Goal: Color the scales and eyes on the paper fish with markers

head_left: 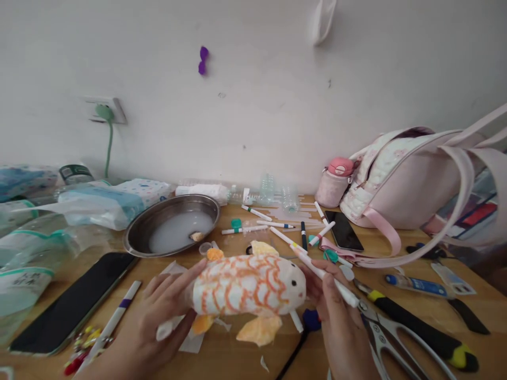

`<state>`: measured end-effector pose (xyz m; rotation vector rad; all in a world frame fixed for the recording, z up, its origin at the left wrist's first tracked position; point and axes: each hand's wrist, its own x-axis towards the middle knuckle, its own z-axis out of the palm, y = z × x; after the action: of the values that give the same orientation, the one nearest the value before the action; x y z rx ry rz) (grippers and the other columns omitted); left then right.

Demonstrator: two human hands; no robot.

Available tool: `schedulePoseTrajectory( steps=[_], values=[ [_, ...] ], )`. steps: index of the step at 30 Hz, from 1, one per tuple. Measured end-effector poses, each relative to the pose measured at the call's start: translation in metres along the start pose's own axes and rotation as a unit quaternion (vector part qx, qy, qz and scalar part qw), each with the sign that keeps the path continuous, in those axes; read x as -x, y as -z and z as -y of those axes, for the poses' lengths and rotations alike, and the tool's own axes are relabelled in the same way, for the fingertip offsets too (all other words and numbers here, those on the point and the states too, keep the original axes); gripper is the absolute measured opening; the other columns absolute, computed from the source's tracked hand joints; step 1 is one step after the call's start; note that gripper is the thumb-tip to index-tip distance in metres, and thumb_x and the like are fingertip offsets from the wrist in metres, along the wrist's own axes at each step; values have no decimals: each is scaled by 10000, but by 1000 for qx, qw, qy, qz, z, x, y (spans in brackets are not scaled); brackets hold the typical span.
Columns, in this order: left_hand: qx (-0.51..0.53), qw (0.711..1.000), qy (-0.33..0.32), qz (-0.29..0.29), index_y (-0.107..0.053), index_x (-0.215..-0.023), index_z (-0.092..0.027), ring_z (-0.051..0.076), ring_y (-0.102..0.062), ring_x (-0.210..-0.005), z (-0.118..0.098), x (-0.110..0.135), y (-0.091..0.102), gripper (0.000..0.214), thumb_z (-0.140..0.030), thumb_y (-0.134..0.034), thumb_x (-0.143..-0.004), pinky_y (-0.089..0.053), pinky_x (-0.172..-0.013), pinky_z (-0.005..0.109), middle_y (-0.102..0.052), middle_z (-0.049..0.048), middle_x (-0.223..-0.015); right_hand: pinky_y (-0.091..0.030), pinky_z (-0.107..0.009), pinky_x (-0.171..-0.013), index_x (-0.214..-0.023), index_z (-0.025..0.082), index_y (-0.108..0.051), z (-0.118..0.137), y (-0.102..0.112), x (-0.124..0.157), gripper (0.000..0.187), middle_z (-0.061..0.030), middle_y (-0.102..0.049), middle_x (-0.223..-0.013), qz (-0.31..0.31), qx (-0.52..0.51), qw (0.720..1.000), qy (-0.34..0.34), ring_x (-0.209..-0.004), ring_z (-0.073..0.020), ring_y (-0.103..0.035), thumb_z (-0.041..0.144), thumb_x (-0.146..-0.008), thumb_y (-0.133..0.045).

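A white handmade fish [245,285] with orange scale lines, a black eye and yellow-orange fins lies sideways, raised over the table, its head to the right. My left hand [158,316] is closed around its tail end, which the fingers partly hide. In my right hand [343,327] a white marker [325,277] is gripped between thumb and fingers, its yellow-banded end pointing up and left above the fish's head. Fingers of that hand also reach behind the head; whether they press on it I cannot tell. Several markers [277,224] are scattered behind the fish.
A metal basin [174,224] of cloudy liquid stands back left. A black phone [75,303] and beads [85,345] lie left. Scissors [390,332], a yellow-black cutter [423,322] and a pink bag [404,174] are right. Cut plastic bottles [267,190] sit by the wall.
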<state>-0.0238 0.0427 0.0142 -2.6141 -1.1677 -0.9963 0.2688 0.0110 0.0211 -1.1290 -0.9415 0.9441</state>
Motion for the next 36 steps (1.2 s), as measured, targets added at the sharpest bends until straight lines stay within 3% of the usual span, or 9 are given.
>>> schedulePoseTrajectory(
  steps=[3, 7, 10, 12, 16, 21, 27, 31, 36],
  values=[
    [-54, 994, -86, -36, -462, -757, -251, 220, -664, -980, -4, -7, 10, 277, 10, -531, -819, -462, -782, 348, -697, 132, -1295, -634, -341, -682, -1046, 250, -616, 0, 0, -4, 415, -82, -767, -1001, -17, 9, 1000, -20, -874, -229, -756, 628, -888, -547],
    [-68, 995, -66, -25, -438, -771, -254, 238, -605, -1125, -2, -5, 12, 270, -10, -529, -841, -468, -805, 360, -469, 124, -1539, -633, -297, -662, -991, 258, -626, 8, -7, -3, 368, -59, -778, -905, -8, 38, 999, 15, -813, -208, -765, 606, -892, -558],
    [-89, 994, -66, -25, -464, -738, -253, 229, -633, -979, 6, 0, 8, 209, -97, -545, -851, -435, -776, 350, -651, 96, -1348, -629, -261, -693, -1032, 263, -657, 11, -9, -1, 357, -49, -782, -915, 6, 103, 993, 52, -845, -190, -765, 577, -924, -527],
    [-102, 992, -76, -20, -522, -743, -251, 223, -635, -909, 11, 2, 5, 160, -134, -554, -848, -409, -791, 341, -733, 70, -1198, -624, -243, -712, -1091, 284, -665, 9, -9, -1, 336, -36, -782, -955, -20, 146, 985, 90, -859, -170, -762, 549, -932, -532],
    [-151, 983, -98, 20, -598, -808, -231, 232, -645, -904, 11, -2, 2, 91, -150, -577, -844, -382, -822, 333, -783, 63, -1048, -608, -211, -729, -1064, 302, -692, 7, -6, -2, 262, -1, -781, -935, -88, 180, 962, 186, -837, -136, -756, 471, -963, -519],
    [-168, 980, -106, -4, -599, -786, -248, 266, -649, -831, 1, -7, 2, 164, -137, -501, -856, -366, -774, 364, -802, 74, -931, -575, -161, -640, -919, 277, -690, 10, -4, 0, 190, 28, -750, -795, -48, 252, 929, 265, -711, -109, -726, 337, -968, -517],
    [-172, 972, -159, 22, -574, -803, -267, 241, -639, -952, 1, -3, 4, 256, -48, -444, -833, -362, -823, 348, -788, 39, -962, -581, -191, -780, -999, 304, -666, 9, -6, -2, 130, 32, -780, -962, -20, 284, 923, 259, -904, -120, -742, 308, -941, -550],
    [-184, 966, -176, 38, -623, -885, -241, 233, -630, -977, 4, -2, 2, 342, 6, -391, -835, -351, -837, 351, -773, 67, -1008, -586, -254, -780, -936, 281, -608, -2, -7, -4, 71, -4, -773, -1081, 47, 261, 948, 175, -974, -165, -743, 330, -888, -628],
    [-169, 963, -199, 71, -644, -923, -242, 245, -596, -1047, 10, 1, 2, 300, -20, -461, -835, -333, -873, 345, -748, 88, -1073, -564, -331, -804, -894, 261, -582, -6, -11, -11, 105, -36, -760, -1059, 60, 249, 959, 120, -974, -201, -726, 350, -855, -621]
  ],
)
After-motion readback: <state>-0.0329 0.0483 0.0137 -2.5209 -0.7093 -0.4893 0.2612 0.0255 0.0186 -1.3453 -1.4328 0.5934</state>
